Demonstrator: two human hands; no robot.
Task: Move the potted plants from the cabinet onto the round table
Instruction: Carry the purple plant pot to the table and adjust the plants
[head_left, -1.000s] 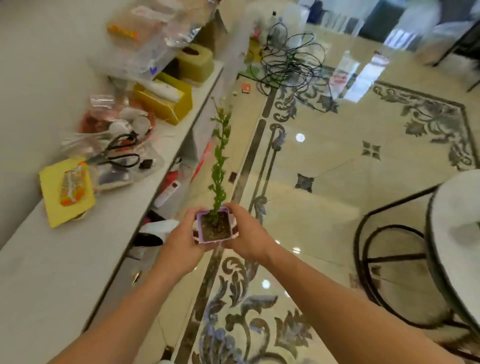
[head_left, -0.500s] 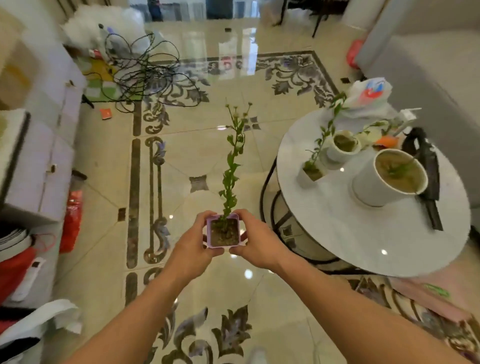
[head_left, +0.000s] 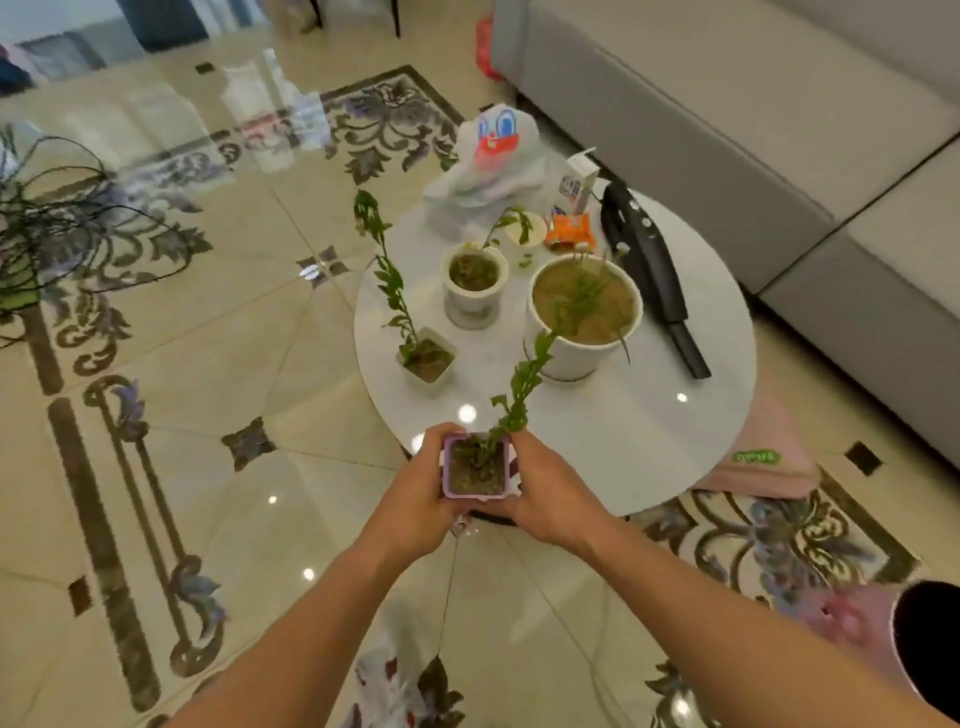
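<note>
Both hands, left hand and right hand, clamped the purple pot at the round desk's near edge.

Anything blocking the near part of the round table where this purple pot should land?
Nothing visible. Both hands, left hand and right hand, hold the purple pot at the round table near edge; the other pots stand farther back.

Purple sq pot w/ tall leaning stem, upright at round table near edge.

Four potted plants, one round table
</note>
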